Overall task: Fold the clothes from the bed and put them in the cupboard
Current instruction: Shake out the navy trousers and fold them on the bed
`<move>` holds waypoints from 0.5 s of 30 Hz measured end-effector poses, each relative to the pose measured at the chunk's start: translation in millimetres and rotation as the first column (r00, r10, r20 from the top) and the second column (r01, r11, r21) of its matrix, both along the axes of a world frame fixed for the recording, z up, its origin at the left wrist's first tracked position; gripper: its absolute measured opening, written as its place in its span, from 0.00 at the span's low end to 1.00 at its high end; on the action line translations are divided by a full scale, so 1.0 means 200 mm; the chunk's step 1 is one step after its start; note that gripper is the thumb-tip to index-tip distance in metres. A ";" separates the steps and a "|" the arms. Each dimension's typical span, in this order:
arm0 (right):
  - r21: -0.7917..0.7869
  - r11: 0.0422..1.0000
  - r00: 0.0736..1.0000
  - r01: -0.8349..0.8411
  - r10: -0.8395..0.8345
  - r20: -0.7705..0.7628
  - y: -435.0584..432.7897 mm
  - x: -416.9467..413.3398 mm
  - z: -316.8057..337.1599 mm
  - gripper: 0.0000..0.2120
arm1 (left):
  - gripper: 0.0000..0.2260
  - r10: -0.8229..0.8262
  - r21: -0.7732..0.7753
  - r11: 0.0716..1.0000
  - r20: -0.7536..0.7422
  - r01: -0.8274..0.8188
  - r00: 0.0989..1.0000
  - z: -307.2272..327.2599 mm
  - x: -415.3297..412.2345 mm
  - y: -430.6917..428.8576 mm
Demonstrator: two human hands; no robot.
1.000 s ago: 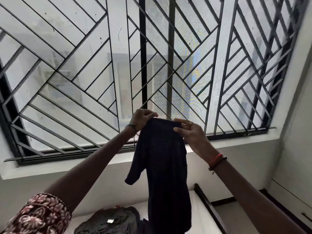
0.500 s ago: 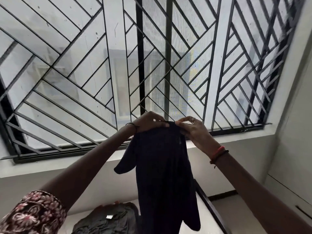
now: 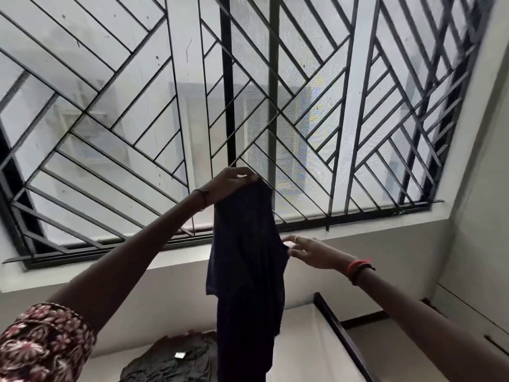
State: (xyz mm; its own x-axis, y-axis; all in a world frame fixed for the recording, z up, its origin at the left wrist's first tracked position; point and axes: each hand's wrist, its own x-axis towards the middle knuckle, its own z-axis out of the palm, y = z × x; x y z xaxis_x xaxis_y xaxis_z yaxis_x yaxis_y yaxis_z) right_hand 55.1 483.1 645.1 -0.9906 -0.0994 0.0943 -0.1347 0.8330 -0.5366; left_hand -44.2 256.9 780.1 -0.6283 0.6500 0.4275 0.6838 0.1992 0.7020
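Overhead, left hand [image 3: 231, 183] pinches dark garment [image 3: 248, 260]; right hand [image 3: 308, 253] loosely touches side.

Left hand [image 3: 231, 183] was raised, pinched shut on the dark garment [image 3: 248, 260]; right hand [image 3: 308, 252] was held lower, fingers loosely spread at its right edge.

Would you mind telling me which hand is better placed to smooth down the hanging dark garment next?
The right hand: it sits open against the side of the dark garment, while the left hand pinches its top, bearing it.
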 end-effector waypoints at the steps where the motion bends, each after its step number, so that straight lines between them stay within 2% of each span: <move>1: 0.080 0.997 1.000 -0.010 0.009 0.005 0.03 0.01 0.01 0.18 | 0.09 0.010 -0.029 1.000 -0.022 -0.011 1.000 0.01 -0.01 -0.03; 5: 0.243 0.970 1.000 0.000 -0.003 0.012 0.09 0.00 0.08 0.22 | 0.11 0.013 -0.141 0.990 -0.052 -0.020 0.999 0.05 -0.05 -0.10; 8: 0.330 0.941 0.997 0.069 -0.059 -0.040 0.15 -0.06 0.13 0.14 | 0.08 -0.040 -0.260 0.965 -0.110 0.010 0.993 0.05 -0.04 -0.13; 10: 0.276 0.954 0.990 0.119 -0.094 -0.103 0.20 -0.08 0.16 0.08 | 0.07 -0.061 -0.308 0.951 -0.139 0.015 0.988 0.05 -0.03 -0.14; 12: 0.191 0.971 0.974 0.140 -0.102 -0.200 0.23 -0.09 0.20 0.08 | 0.08 -0.045 -0.316 0.949 -0.165 -0.010 0.985 0.04 -0.06 -0.16; 15: 0.019 0.991 0.962 0.134 -0.125 -0.243 0.26 -0.05 0.27 0.08 | 0.07 0.071 -0.202 0.971 -0.254 -0.125 0.965 0.00 -0.13 -0.19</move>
